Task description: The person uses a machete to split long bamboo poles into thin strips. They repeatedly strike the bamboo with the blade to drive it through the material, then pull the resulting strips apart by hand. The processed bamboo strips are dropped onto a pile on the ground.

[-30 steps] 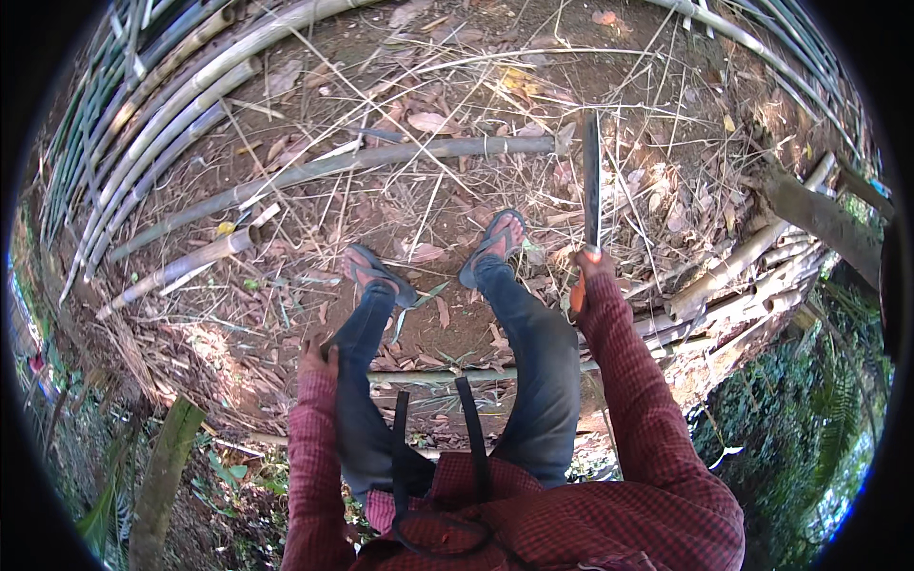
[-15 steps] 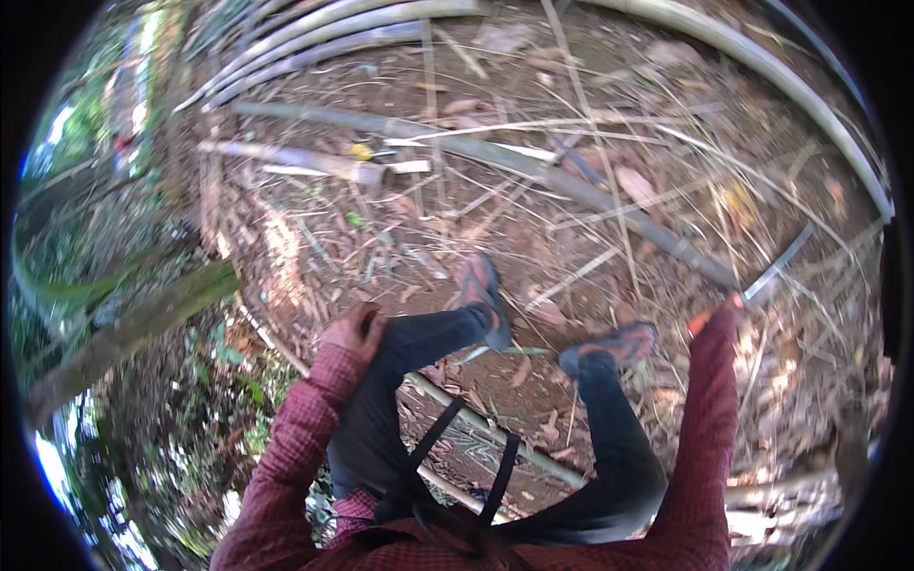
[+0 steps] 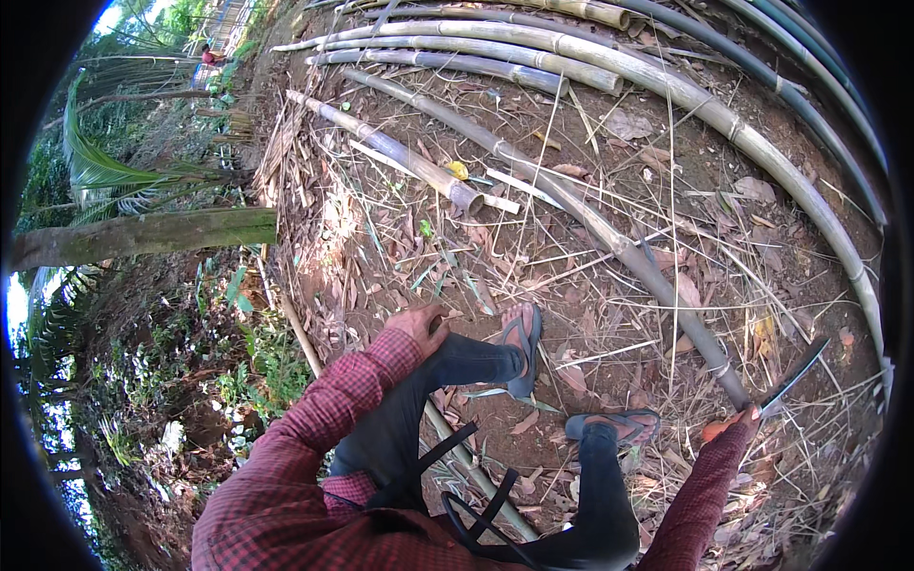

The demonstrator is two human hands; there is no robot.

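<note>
My right hand (image 3: 746,419), at the right, is closed on the orange handle of a machete (image 3: 796,377). Its long blade points away to the upper right over dry litter. Just beside this hand is the near end of a long bamboo pole (image 3: 640,265), which slants away to the upper left; whether hand and pole touch I cannot tell. My left hand (image 3: 419,329) rests by my bent left knee with its fingers loosely apart and nothing in them. A short, thick bamboo piece (image 3: 409,160) lies on the ground beyond, its cut end towards me.
Several long bamboo poles (image 3: 671,88) curve across the far side and right. A mossy trunk (image 3: 143,236) juts in at the left above green plants. Dry leaves and thin sticks litter the brown soil (image 3: 495,423). Another person (image 3: 209,55) is far off at upper left.
The view has turned and swung up, bringing more of the far poles into sight. My right hand still grips the machete; my left hand remains at the left knee.
</note>
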